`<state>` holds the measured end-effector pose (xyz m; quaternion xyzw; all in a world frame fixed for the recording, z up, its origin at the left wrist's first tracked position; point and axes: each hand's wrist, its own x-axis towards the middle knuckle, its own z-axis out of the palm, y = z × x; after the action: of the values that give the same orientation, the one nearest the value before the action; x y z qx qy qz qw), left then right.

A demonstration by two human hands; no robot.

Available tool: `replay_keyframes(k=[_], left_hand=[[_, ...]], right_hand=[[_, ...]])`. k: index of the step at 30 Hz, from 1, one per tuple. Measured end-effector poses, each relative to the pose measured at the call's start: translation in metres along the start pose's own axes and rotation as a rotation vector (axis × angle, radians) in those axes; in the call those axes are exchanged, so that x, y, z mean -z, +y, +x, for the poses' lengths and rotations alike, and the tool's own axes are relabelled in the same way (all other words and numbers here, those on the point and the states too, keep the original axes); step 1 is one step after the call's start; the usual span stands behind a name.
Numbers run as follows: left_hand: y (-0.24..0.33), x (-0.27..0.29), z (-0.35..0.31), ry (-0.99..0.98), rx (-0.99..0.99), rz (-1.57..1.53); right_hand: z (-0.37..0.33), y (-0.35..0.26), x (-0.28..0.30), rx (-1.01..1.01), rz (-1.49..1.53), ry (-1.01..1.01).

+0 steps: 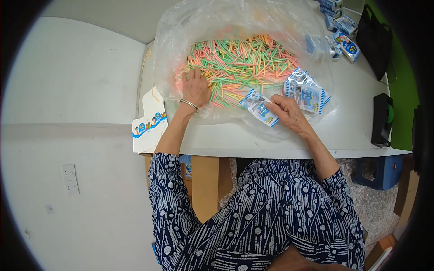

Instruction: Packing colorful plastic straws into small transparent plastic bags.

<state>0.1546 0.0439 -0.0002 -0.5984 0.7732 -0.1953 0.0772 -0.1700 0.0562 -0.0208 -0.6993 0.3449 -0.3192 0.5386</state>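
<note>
A large clear plastic bag point(169, 31) lies spread on the table, holding a heap of thin pink, green and yellow sticks point(246, 61). At the left side of this heap, my left hand point(195, 88) rests on the sticks with its fingers extended forward and slightly bent; its fingertips partly sink among them. A bracelet circles that wrist. My right hand point(289, 113) pinches a small blue-and-white packet point(258, 107) between thumb and fingers at the heap's near right. Beside it, several similar packets point(306, 92) lie overlapping on the bag.
A white printed carton point(150, 126) stands at the table's left edge. Blue-and-white packs point(347, 45) are piled at the far right, near a black bag point(374, 43) and a black tape dispenser point(382, 119). Below the table are a cardboard box point(205, 185) and a blue stool point(379, 171).
</note>
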Motion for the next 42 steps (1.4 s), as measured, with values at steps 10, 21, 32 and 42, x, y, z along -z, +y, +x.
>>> replay_keyframes(k=[10,21,32,42], left_hand=[[-0.006,-0.022,-0.003,0.236,0.125,-0.076],[0.027,0.071,0.034,-0.219,0.355,-1.545],[0.064,0.042,0.034,-0.584,0.305,-2.459],[0.075,0.021,0.043,-0.479,0.493,-2.394]], right_hand=[[0.001,-0.001,-0.003,-0.018,0.139,0.071],[0.068,-0.011,-0.035,-0.109,1.008,0.363],[0.125,-0.030,-0.035,-0.177,1.235,0.239],[0.126,-0.028,-0.047,-0.249,0.894,0.212]])
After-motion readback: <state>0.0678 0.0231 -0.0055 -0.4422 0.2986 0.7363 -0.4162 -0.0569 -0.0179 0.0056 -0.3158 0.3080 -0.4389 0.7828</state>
